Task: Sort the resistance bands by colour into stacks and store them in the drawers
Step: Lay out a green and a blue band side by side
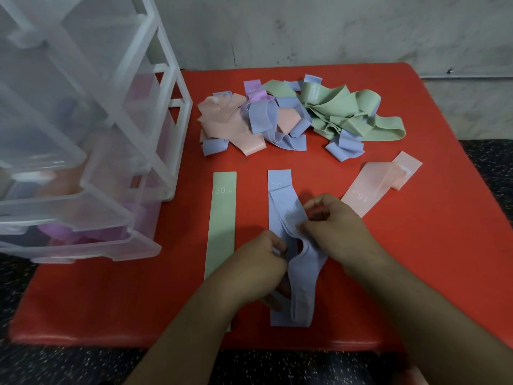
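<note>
A red table (416, 273) is seen from above. At the far side of it, a mixed pile of bands (294, 118) is heaped up. Pink, blue, purple and green bands are tangled together there.

Nearer, three bands are laid out in a row. A green band (223, 218) is laid flat and straight on the left, with "30" printed on its far end. A flat blue band (279, 179) is laid in the middle, just to the right of the green one and apart from it. A pink band (377, 184) is laid on the right, tilted, with its far end folded over.

A second blue band (302, 276) is held on top of the flat blue one. It is bent and not yet flat. Its left edge is pinched by the left hand (258, 268), with the fingers curled around it. Its far part is gripped by the right hand (330, 220), with the fingertips closed on it.

On the left of the table, a clear plastic drawer unit (83, 134) is stood. Its lower drawers are pulled out toward the near side. Pink and purple shapes are seen through the plastic, but it cannot be told clearly what they are.
</note>
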